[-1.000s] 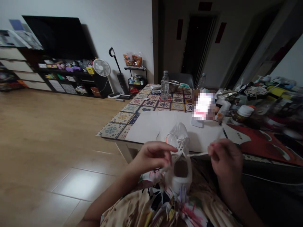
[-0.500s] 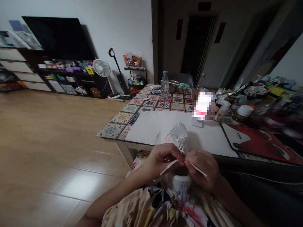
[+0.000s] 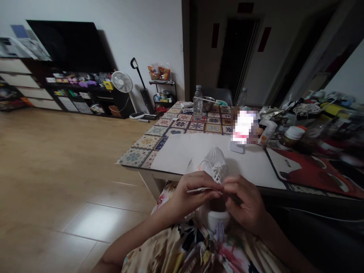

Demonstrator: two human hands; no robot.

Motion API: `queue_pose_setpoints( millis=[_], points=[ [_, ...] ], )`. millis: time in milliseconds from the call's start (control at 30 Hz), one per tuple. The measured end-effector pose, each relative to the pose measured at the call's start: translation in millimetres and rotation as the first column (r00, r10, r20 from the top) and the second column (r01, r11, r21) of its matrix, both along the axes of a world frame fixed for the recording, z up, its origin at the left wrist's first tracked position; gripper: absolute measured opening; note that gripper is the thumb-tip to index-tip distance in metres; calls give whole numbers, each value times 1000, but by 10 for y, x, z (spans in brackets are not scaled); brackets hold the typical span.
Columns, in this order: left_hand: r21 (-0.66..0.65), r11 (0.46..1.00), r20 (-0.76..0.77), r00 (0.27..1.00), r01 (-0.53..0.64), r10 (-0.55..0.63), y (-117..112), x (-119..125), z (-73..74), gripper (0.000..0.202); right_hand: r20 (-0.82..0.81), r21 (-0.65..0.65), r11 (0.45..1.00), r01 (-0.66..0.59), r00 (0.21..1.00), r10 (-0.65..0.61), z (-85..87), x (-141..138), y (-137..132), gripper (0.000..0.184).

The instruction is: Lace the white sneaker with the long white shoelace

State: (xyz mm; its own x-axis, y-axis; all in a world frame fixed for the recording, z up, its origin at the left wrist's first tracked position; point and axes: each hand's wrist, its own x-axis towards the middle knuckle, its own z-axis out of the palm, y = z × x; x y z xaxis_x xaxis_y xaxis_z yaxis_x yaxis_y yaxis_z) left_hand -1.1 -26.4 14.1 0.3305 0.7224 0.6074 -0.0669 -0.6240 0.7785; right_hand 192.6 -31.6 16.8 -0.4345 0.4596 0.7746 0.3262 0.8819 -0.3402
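From my remote feed: a white lace-up sneaker (image 3: 214, 165) rests upright on the person's floral-print lap (image 3: 182, 242), toe up, collar opening toward the person; the work in hand, as I read it, is at the flat white lace (image 3: 203, 190) by the sneaker's top eyelets; the left hand (image 3: 190, 193), just left of the sneaker, is pinched closed on that lace; the right hand (image 3: 244, 201), just right of it, curls in close, though whether it grips I cannot tell; the two hands are together, nearly touching; both forearms angle in from below; my judgement: the next move calls for keeping the lace end controlled at the eyelets; beyond the sneaker, a white sheet (image 3: 182, 151) lies on the tile-patterned surface (image 3: 133, 157); a plastic water bottle (image 3: 198, 103) stands farther beyond.
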Motion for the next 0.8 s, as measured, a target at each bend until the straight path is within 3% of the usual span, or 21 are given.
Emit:
queue_pose_setpoints(
  millis=[133,333,433,533,600,700,767,800],
  points=[
    [-34,999,-4,1000,5,-5,-8,10,31,13,-21,33,999,6,1000,-6,-48,-14,31,11],
    [-197,980,-16,1000,6,-10,-17,30,8,25,79,259,965,50,994,-73,-88,32,20,21],
    [-274,962,5,1000,-18,20,38,46,-44,29,-51,148,989,23,999,-15,-85,40,4,20],
    [-432,900,281,958,64,67,148,64,-90,32,-384,-116,989,-92,922,41,-85,29,47,8],
    [-480,845,544,836,238,73,246,47,-103,34,-626,-284,921,-266,779,32,-82,43,122,16],
    [-440,770,761,647,462,47,394,-67,-108,28,-808,-405,724,-558,589,1,-87,155,273,28],
    [-418,744,780,625,522,0,472,-190,-124,24,-842,-405,624,-668,538,29,-116,292,370,28],
    [-417,745,760,650,521,-30,501,-254,-138,22,-843,-396,598,-697,534,64,-140,369,410,28]
  ],
)
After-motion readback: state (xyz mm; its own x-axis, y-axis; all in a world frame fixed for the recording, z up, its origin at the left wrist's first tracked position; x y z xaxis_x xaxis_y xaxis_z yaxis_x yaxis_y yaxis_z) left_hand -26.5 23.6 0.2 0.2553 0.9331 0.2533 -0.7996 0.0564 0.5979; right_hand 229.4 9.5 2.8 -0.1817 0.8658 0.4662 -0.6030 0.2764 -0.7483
